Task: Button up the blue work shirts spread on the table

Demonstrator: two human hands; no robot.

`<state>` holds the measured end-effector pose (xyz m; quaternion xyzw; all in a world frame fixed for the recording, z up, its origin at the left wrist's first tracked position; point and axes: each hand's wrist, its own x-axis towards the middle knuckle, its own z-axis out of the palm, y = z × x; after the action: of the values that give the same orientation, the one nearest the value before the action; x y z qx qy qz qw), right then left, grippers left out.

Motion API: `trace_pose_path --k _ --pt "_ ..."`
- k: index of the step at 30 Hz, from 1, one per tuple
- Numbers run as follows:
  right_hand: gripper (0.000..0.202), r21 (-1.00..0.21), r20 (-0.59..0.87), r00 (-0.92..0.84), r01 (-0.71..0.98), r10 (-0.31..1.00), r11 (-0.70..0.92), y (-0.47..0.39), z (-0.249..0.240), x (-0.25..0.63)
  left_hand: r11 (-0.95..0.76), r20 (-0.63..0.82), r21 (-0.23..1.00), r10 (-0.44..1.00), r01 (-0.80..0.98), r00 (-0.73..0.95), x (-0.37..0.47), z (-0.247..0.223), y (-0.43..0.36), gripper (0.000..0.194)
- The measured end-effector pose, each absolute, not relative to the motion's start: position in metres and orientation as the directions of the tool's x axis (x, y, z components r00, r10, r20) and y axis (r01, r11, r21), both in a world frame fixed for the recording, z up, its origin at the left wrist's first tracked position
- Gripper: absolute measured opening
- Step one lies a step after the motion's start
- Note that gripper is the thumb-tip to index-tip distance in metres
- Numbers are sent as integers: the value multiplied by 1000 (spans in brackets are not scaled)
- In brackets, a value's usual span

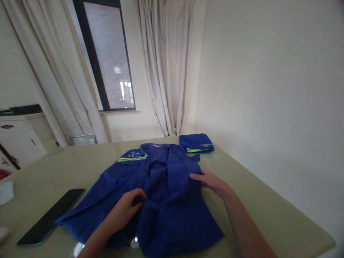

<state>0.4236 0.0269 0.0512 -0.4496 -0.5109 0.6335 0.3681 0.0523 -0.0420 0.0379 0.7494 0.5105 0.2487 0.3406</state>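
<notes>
A blue work jacket (172, 200) lies spread on the table, its collar toward the far side. A yellow-green and silver stripe and white lettering show on its left chest side. My left hand (131, 202) pinches the cloth near the middle, at the edge of a front panel. At the jacket's right edge, my right hand (208, 180) grips the fabric, thumb on top and fingers beneath. The panel between both hands is folded over in part and slightly raised.
A folded blue garment (197, 141) with a bright stripe lies at the table's far right corner. A dark flat tablet-like slab (52, 216) rests on the left. The pale green table (258, 204) runs along the wall; white tissue-like material (5, 192) lies at the left edge.
</notes>
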Motion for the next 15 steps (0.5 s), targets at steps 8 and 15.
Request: trace_pose_path --k 8,15 --pt "28 -916 -141 -115 -361 983 -174 43 44 424 -336 156 608 939 720 306 53 37 -40 6" --pt "42 -965 -2 3 -261 1000 -1 54 35 437 -373 -8 602 881 706 473 62 41 -57 30"
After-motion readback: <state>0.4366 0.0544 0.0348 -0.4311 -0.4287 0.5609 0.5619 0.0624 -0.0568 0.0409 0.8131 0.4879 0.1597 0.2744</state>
